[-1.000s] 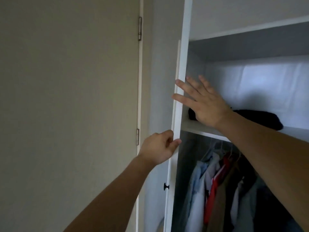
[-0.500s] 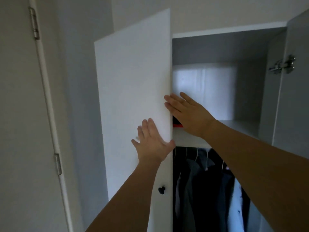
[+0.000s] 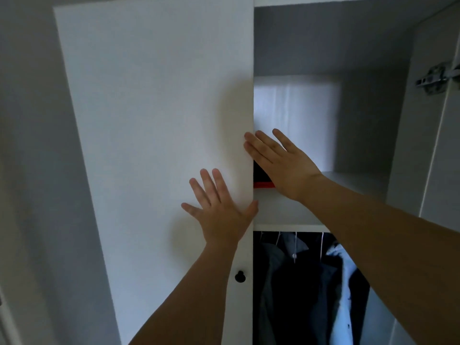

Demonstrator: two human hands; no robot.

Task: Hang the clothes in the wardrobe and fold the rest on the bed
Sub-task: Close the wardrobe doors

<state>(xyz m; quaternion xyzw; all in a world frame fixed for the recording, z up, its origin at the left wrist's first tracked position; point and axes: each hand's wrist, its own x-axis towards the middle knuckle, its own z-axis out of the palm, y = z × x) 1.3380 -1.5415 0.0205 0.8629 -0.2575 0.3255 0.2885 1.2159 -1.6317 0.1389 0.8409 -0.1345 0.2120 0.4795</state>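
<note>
The white left wardrobe door fills the middle of the view, swung most of the way across the opening. My left hand lies flat on its front face, fingers spread and straight, above the black knob. My right hand reaches into the gap with straight fingers touching the door's free edge. Behind it a dark folded item with a red strip sits on the upper shelf. Below the shelf, dark and light blue shirts hang on hangers.
The right wardrobe door stands open at the far right with a metal hinge showing. A grey wall runs along the left. The upper compartment's back panel is lit.
The left door has swung further across the opening. My left hand went from gripping its edge to lying flat on its face. The view shifted right and closer.
</note>
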